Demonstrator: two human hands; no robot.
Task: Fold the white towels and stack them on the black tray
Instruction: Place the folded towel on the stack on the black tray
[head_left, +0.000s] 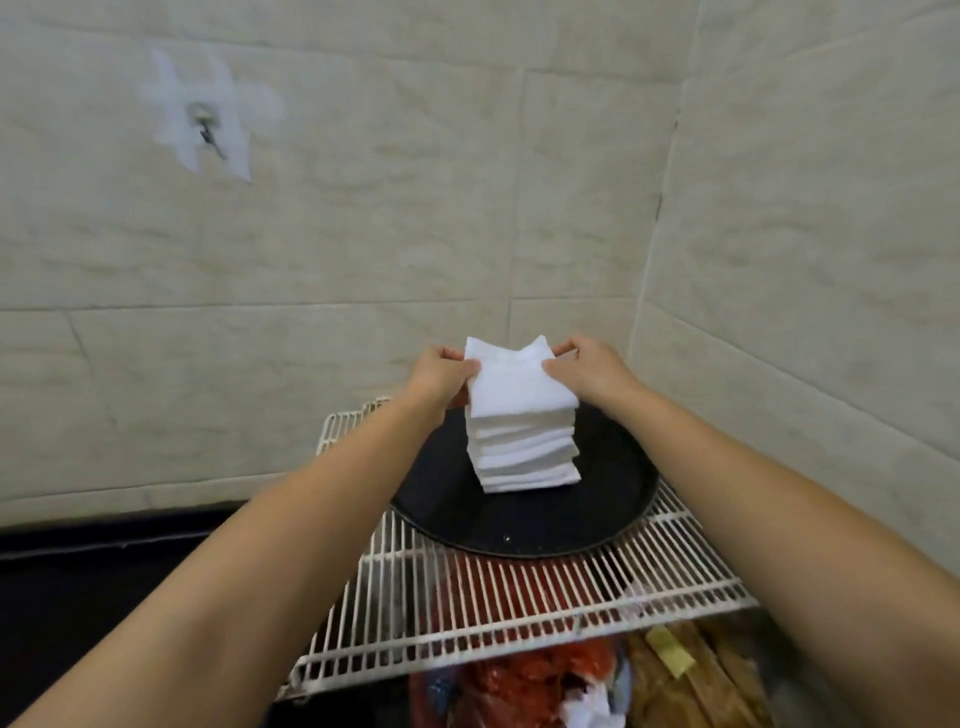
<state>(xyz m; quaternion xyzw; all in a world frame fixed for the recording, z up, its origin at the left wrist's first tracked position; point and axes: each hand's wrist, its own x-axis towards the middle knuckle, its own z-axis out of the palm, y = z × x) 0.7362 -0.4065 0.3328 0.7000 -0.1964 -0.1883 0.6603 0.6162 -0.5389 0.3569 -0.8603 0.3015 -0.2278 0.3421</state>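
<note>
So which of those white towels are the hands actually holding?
The top towel of the stack: the left hand and right hand pinch its far corners, lifted; the folded towels below lie flat, untouched.

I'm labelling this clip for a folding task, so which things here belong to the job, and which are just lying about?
Part of the job:
- top towel, pinched by left hand and right hand
- stack of folded white towels
- black tray
- white wire rack bearing the tray

Just lying about:
- red items beneath the rack
- wall hook
</note>
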